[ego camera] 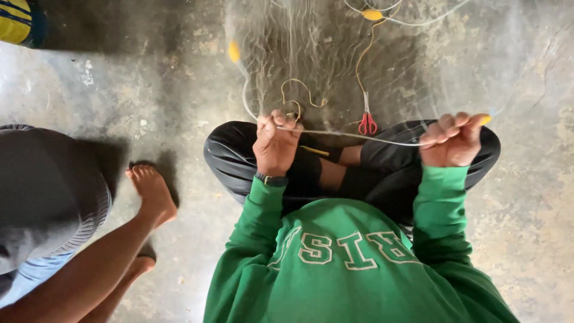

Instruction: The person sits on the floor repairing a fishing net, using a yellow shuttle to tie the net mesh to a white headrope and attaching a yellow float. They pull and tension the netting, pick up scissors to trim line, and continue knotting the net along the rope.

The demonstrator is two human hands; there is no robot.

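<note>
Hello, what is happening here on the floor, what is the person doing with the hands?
A person in a green top sits cross-legged on the concrete floor. The left hand and right hand hold a white cord of a fine fishing net stretched between them. Red scissors lie ahead. Another person's bare foot rests beside.

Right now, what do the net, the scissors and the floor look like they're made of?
Net: fine see-through line, likely nylon; the floor shows through it. Scissors: grey metal blades, glossy red handles, probably plastic. Floor: bare concrete, matte and blotchy. Both hands, left and right, grip the net's pale cord.
</note>
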